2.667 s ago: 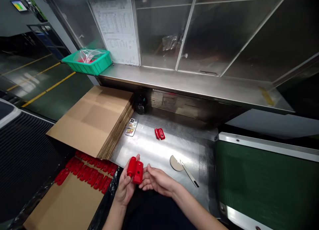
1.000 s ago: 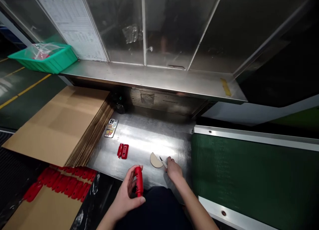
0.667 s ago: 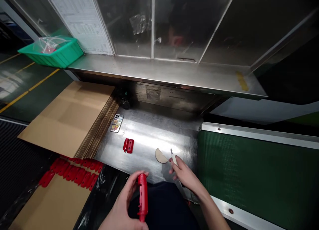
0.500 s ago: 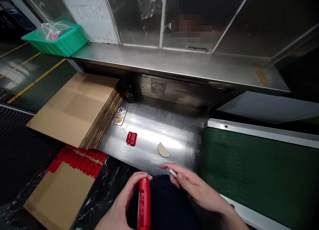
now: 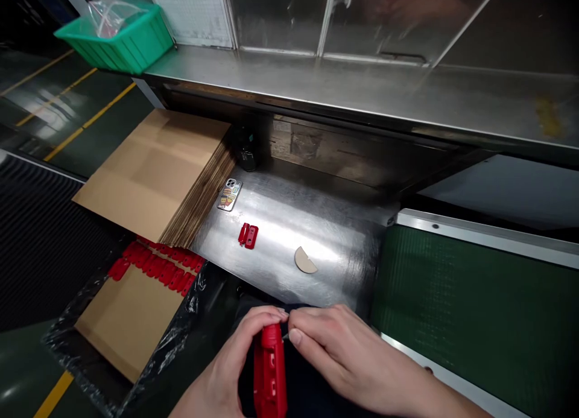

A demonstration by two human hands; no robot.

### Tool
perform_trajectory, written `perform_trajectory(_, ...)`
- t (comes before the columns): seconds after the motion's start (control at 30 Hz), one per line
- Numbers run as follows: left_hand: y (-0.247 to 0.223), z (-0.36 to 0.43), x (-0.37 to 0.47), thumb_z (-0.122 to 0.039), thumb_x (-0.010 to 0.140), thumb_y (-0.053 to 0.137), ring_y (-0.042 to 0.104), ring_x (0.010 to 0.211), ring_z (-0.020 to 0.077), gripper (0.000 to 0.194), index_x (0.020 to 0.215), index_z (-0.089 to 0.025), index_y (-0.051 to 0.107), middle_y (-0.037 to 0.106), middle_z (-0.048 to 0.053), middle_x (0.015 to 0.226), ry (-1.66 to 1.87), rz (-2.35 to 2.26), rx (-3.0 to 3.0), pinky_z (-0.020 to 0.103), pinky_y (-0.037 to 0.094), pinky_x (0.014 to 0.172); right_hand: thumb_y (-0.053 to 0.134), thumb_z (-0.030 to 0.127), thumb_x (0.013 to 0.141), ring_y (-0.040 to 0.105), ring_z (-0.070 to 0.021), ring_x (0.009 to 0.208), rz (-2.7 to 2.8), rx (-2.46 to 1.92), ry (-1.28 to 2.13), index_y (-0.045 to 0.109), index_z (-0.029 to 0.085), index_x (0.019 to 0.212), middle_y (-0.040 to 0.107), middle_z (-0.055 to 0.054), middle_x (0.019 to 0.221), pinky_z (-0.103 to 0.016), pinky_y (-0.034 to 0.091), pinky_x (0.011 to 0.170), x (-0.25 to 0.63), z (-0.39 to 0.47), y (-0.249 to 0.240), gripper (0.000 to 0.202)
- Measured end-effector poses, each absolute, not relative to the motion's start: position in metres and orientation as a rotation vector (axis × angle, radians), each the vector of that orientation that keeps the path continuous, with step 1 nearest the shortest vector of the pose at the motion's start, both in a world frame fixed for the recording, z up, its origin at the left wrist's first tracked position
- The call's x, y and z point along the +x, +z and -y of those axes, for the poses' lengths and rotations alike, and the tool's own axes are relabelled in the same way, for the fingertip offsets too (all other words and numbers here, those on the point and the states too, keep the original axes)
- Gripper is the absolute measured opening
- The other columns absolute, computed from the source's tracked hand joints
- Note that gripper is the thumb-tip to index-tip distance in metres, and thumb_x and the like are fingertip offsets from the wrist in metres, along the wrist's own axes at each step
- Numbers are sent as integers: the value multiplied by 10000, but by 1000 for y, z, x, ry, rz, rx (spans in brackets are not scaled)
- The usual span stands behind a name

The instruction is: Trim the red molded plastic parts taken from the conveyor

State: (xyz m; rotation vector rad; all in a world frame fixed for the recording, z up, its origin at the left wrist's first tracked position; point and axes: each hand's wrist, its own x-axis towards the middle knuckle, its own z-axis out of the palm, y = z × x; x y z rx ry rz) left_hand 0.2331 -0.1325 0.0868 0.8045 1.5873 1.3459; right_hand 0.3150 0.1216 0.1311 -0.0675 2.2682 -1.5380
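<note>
Your left hand [image 5: 226,382] was wrapped around a red plastic housing [image 5: 270,373], held upright just off the near edge of the steel tabletop [image 5: 316,225], with its fingers [image 5: 260,317] curled over the top end. Your right hand [image 5: 344,351] was pinched shut on a thin blade tool [image 5: 285,336], of which only a sliver showed between the fingertips, right at the top of that housing. That was where the risk lay: the tip sat almost against your left fingertips, so a slip off the smooth plastic could have run it into them. The housing was gripped in mid-air over your lap with nothing beneath it, so a hard push might also have twisted it loose and dropped it. Too much pressure could have gouged the red surface rather than trimming it. How much of the blade was exposed could not be made out. On the tabletop beyond lay a smaller red hinged part [image 5: 248,236], a tan half-disc [image 5: 305,261] and a phone [image 5: 228,194], well apart from your hands. To the left sat a stack of flat cardboard [image 5: 154,171] and a lined carton [image 5: 126,321] with a row of red parts [image 5: 158,267].
</note>
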Motion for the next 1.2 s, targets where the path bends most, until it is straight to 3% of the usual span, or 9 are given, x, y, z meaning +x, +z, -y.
perform_trajectory(0.17,85,135,239,-472,759,929,432,1533,346,984,1579,-426,385,423,73,1614,1405,-1613,797,441,404,1273,333,379,1153,465,-131,659,-2349,-84,-1463,409,251,868,531,70,782,-332,278,648,312,-113,128,322)
perform_trajectory(0.37,86,138,242,-414,756,934,418,1540,346,1021,1595,-425,353,399,72,1621,1383,-1624,824,437,403,1274,342,347,1147,464,-137,640,-2483,-141,-1364,421,257,880,564,62,799,-329,270,615,318,-105,125,292)
perform_trajectory(0.5,86,141,245,-423,755,932,420,1535,352,1006,1591,-427,372,405,69,1614,1408,-1612,798,452,397,1279,356,320,1142,480,-140,618,-2608,-184,-1305,462,252,881,586,59,782,-328,289,594,322,-99,123,290)
perform_trajectory(0.77,88,147,248,-292,682,965,414,1550,364,1075,1578,-452,392,423,44,1640,1366,-1630,747,473,376,1296,291,323,1163,571,-148,600,-2860,-202,-1222,558,240,903,650,34,792,-315,374,567,331,-87,115,383)
perform_trajectory(1.2,83,155,253,-371,664,984,446,1529,393,1089,1578,-393,393,456,99,1604,1386,-1658,744,487,393,1282,243,298,1175,616,-142,601,-2980,-225,-1175,583,229,969,694,13,822,-287,414,574,331,-73,112,403)
